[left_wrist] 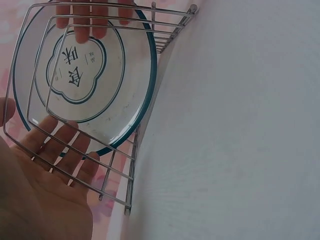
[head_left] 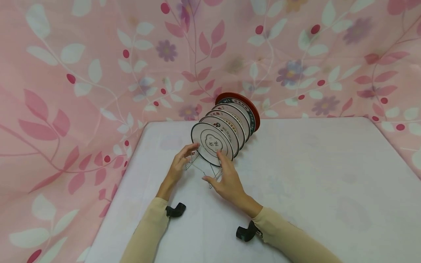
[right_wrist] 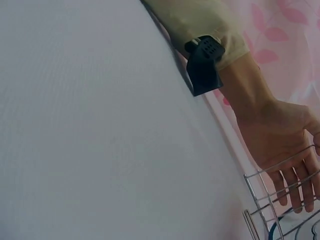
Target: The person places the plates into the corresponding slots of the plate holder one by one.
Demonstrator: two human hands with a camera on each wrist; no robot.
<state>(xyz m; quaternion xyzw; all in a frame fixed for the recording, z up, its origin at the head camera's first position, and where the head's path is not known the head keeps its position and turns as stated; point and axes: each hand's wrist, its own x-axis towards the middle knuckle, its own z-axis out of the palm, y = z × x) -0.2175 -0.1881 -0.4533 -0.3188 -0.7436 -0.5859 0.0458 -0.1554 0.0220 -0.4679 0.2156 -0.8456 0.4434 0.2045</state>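
A white plate [head_left: 212,140] with a dark rim and printed characters stands tilted at the front of a row of upright plates. Silver wires of a rack [left_wrist: 131,185] run before and below it. My left hand [head_left: 177,164] is at the plate's left side, its fingers extended behind the wires by the rim in the left wrist view. On the right, my right hand [head_left: 230,182] has its fingers stretched over the plate's edge, thumb apart in front of the rack. Neither hand visibly curls around anything; whether the fingertips press the plate or wires is hard to tell.
Behind the front plate stand several more white plates [head_left: 242,128], and a larger red-rimmed plate [head_left: 257,122] is at the back. The white table [head_left: 312,182] extends right and toward me. A pink floral cloth [head_left: 131,91] hangs behind it.
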